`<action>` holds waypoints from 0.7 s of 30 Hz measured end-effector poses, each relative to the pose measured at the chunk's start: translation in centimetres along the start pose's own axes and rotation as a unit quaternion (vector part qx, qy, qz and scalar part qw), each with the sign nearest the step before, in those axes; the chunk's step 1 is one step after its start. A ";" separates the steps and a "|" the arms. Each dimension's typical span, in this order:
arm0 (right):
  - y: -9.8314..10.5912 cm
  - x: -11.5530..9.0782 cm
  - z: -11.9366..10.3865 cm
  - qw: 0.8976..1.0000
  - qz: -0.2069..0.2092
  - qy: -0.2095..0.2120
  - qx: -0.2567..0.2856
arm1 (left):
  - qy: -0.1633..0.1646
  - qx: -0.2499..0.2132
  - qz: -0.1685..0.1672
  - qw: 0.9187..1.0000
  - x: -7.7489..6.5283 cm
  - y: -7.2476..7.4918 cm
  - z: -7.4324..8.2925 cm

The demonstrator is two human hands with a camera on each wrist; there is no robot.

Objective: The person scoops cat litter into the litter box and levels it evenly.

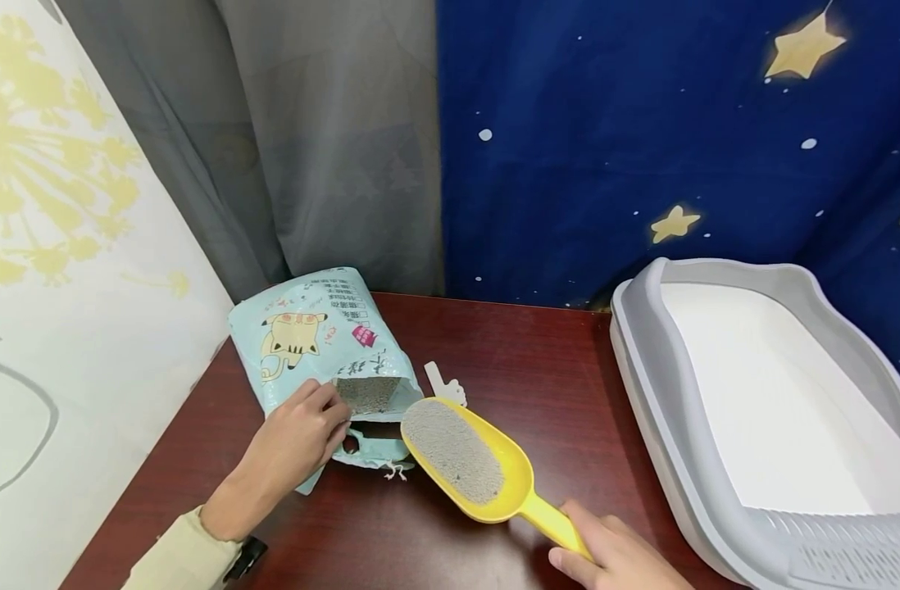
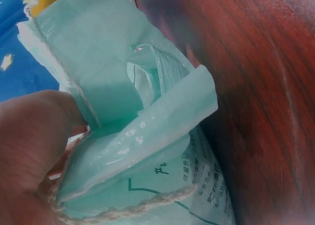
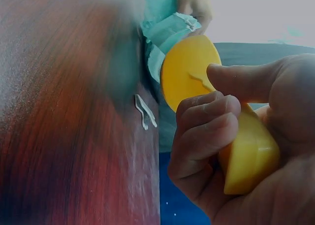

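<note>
Head view: if the scoop [image 1: 522,471], clasped in the closed right grip [image 1: 618,554] beside the bag [image 1: 302,328] pinched by the left grip [image 1: 302,430], is tilted, granules [image 1: 453,451] may be spilled onto the counter [image 1: 516,352].

Bag [image 1: 347,348] is done in pale aqua and printed with a cream cartoon cat. Scoop's [image 1: 520,477] coloured plain yellow, granules [image 1: 453,451] grey. Tray's [image 1: 647,360] done in grey and white, counter's [image 1: 524,360] toned dark reddish-brown, blue curtain's [image 1: 605,164] dotted white and patterned with gold stars.
</note>
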State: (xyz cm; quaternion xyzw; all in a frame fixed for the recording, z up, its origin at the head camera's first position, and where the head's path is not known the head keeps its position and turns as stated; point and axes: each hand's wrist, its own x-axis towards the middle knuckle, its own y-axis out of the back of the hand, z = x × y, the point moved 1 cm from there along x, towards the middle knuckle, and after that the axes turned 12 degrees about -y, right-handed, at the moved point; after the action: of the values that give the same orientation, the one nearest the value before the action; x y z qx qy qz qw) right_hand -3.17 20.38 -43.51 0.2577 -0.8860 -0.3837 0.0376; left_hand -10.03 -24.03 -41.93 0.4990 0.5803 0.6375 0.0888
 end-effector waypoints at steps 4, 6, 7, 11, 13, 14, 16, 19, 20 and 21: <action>0.3 -0.3 0.6 1.000 -0.007 0.017 0.008 | 0.001 0.001 0.002 1.000 -0.2 0.0 0.0; 0.6 -0.6 0.7 1.000 -0.006 0.017 0.009 | 0.003 0.000 0.002 1.000 -0.3 0.0 0.0; 0.7 -0.8 0.8 1.000 -0.003 0.017 0.009 | 0.004 0.000 0.001 1.000 -0.3 0.0 0.0; 1.5 -1.6 0.9 1.000 0.014 0.003 -0.002 | 0.007 0.001 -0.004 1.000 -0.5 0.0 0.0; 1.9 -2.1 1.0 0.999 0.030 -0.004 -0.015 | 0.008 0.003 -0.008 1.000 -0.5 0.1 0.1; 2.1 -2.3 1.1 0.999 0.037 -0.005 -0.022 | 0.009 0.003 -0.009 1.000 -0.5 0.1 0.1; 2.6 -2.8 1.2 0.998 0.053 -0.010 -0.035 | 0.010 0.004 -0.011 1.000 -0.6 0.2 0.1; 3.3 -3.4 1.4 0.995 0.078 -0.017 -0.052 | 0.009 0.004 -0.012 1.000 -0.7 0.2 0.1; 3.5 -3.6 1.5 0.994 0.089 -0.020 -0.056 | 0.009 0.004 -0.011 1.000 -0.7 0.3 0.1; 3.8 -3.9 1.6 0.993 0.099 -0.023 -0.058 | 0.009 0.004 -0.010 1.000 -0.8 0.3 0.1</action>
State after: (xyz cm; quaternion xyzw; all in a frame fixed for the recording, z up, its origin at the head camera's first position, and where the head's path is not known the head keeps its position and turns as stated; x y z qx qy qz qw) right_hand -1.84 25.48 -41.43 0.1572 -0.8839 -0.4350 0.0700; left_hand -9.39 -24.59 -42.13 0.4877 0.5886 0.6387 0.0886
